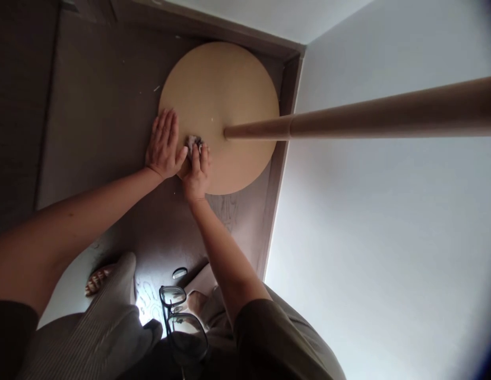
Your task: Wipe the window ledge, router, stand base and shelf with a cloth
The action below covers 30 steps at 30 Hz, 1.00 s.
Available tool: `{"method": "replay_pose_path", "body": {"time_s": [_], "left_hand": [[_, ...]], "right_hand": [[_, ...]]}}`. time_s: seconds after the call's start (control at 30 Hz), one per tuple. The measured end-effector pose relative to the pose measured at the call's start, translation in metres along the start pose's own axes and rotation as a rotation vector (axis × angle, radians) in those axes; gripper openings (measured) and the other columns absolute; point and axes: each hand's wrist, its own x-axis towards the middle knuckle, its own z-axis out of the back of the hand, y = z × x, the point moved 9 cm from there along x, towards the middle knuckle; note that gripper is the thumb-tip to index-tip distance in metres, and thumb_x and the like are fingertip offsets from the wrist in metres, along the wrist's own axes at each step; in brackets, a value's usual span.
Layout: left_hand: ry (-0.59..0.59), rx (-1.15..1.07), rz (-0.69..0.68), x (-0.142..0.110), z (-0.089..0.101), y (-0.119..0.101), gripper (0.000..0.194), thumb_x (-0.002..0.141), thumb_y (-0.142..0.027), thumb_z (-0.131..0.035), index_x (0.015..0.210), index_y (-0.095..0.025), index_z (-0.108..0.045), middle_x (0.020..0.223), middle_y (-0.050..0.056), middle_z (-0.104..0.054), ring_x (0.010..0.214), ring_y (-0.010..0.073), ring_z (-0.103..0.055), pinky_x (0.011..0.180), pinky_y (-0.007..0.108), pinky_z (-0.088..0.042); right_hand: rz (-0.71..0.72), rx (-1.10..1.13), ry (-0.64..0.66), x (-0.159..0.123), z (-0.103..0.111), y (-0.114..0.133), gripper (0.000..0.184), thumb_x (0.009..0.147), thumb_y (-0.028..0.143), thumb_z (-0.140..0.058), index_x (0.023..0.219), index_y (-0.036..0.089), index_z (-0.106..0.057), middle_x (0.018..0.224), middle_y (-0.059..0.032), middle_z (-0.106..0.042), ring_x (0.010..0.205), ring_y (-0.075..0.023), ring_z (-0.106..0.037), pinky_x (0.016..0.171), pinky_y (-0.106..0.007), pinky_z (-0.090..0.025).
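Observation:
A round, light wooden base [245,163] lies flat on the floor, with a wooden pole [348,117] rising from its middle toward the right. My left hand [164,145] rests flat on the base's left edge, fingers stretched out and close together. Just to its right, my right hand [197,171] presses a crumpled, whitish and dark cloth or wipe [194,141] against the surface near the front left edge. The fingers are bent over the cloth and hide part of it.
Dark brown flooring [98,116] surrounds the base, which sits in a corner by a brown skirting board [285,142] and a white wall [368,221]. A pair of glasses [186,330] hangs in front of my body. A small dark-rimmed oval object [179,273] shows near my feet.

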Motion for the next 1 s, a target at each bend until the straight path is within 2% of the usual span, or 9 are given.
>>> {"method": "replay_pose_path", "body": {"time_s": [0.1, 0.2, 0.27, 0.33, 0.47, 0.53, 0.67, 0.83, 1.0], "left_hand": [[0.011, 0.012, 0.012, 0.000, -0.001, 0.003, 0.084, 0.098, -0.062, -0.016, 0.155, -0.001, -0.015, 0.166, 0.015, -0.016, 0.155, 0.0215, -0.003, 0.127, 0.050, -0.005], [0.027, -0.011, 0.037, 0.000, -0.004, 0.006, 0.086, 0.095, -0.067, -0.011, 0.156, -0.006, -0.015, 0.167, 0.008, -0.016, 0.155, 0.0193, 0.002, 0.127, 0.050, -0.005], [0.018, -0.025, 0.034, 0.001, -0.005, 0.006, 0.088, 0.094, -0.068, -0.014, 0.157, -0.007, -0.013, 0.167, 0.009, -0.014, 0.155, 0.0196, 0.002, 0.127, 0.050, -0.005], [0.001, -0.047, 0.028, 0.002, -0.004, 0.007, 0.090, 0.094, -0.069, -0.016, 0.158, -0.006, -0.011, 0.167, 0.012, -0.014, 0.155, 0.0220, -0.003, 0.127, 0.050, -0.006], [-0.078, -0.127, 0.065, -0.009, 0.014, 0.015, 0.082, 0.095, -0.068, -0.016, 0.160, -0.019, -0.010, 0.167, 0.007, -0.017, 0.155, 0.0234, -0.008, 0.127, 0.046, -0.013], [-0.133, -0.122, 0.073, -0.020, 0.028, 0.020, 0.077, 0.097, -0.064, -0.015, 0.160, -0.020, -0.007, 0.167, 0.007, -0.017, 0.155, 0.0242, -0.010, 0.127, 0.047, -0.015], [-0.086, -0.064, -0.011, -0.036, 0.033, 0.019, 0.077, 0.099, -0.060, -0.021, 0.160, -0.015, -0.006, 0.165, 0.014, -0.021, 0.153, 0.0289, -0.016, 0.125, 0.050, -0.017], [-0.001, -0.037, -0.037, -0.036, 0.022, 0.018, 0.081, 0.097, -0.061, -0.025, 0.160, -0.014, -0.008, 0.163, 0.017, -0.025, 0.152, 0.0307, -0.020, 0.124, 0.049, -0.022], [-0.060, -0.015, -0.120, -0.037, 0.027, 0.008, 0.079, 0.098, -0.055, -0.029, 0.160, -0.014, -0.004, 0.163, 0.018, -0.025, 0.152, 0.0310, -0.022, 0.122, 0.049, -0.027]], "right_hand": [[0.037, -0.028, 0.069, 0.015, 0.040, -0.038, 0.049, 0.095, 0.016, -0.035, 0.141, 0.021, -0.054, 0.151, -0.0110, -0.046, 0.150, -0.0201, -0.032, 0.123, -0.046, -0.028], [-0.237, -0.138, -0.180, 0.019, 0.112, -0.115, 0.056, 0.093, 0.013, -0.027, 0.145, 0.014, -0.048, 0.151, -0.0165, -0.043, 0.150, -0.0219, -0.031, 0.120, -0.053, -0.030], [-0.395, -0.160, -0.307, -0.002, 0.128, -0.140, 0.059, 0.091, 0.012, -0.024, 0.146, 0.011, -0.044, 0.155, -0.0190, -0.038, 0.151, -0.0231, -0.028, 0.119, -0.056, -0.029], [-0.404, -0.117, -0.297, -0.029, 0.105, -0.128, 0.060, 0.090, 0.012, -0.025, 0.147, 0.011, -0.044, 0.156, -0.0191, -0.036, 0.152, -0.0228, -0.025, 0.120, -0.057, -0.027], [-0.097, -0.053, -0.104, -0.063, 0.030, -0.041, 0.058, 0.089, 0.011, -0.028, 0.142, 0.016, -0.052, 0.152, -0.0153, -0.044, 0.150, -0.0203, -0.029, 0.123, -0.051, -0.028], [0.045, -0.039, -0.062, -0.056, 0.020, -0.005, 0.055, 0.090, 0.010, -0.029, 0.138, 0.018, -0.056, 0.148, -0.0135, -0.050, 0.147, -0.0191, -0.035, 0.122, -0.047, -0.031], [0.119, 0.026, -0.131, 0.037, 0.046, 0.024, 0.056, 0.091, 0.007, -0.026, 0.140, 0.019, -0.051, 0.148, -0.0095, -0.049, 0.146, -0.0171, -0.038, 0.121, -0.045, -0.033], [-0.291, 0.053, -0.386, 0.200, 0.075, -0.006, 0.060, 0.086, -0.002, -0.025, 0.143, 0.005, -0.041, 0.156, -0.0175, -0.035, 0.151, -0.0203, -0.026, 0.123, -0.047, -0.025], [-0.362, 0.053, -0.373, 0.256, 0.066, -0.027, 0.056, 0.087, -0.003, -0.023, 0.141, -0.003, -0.040, 0.157, -0.0266, -0.027, 0.153, -0.0292, -0.019, 0.120, -0.063, -0.013]]}}
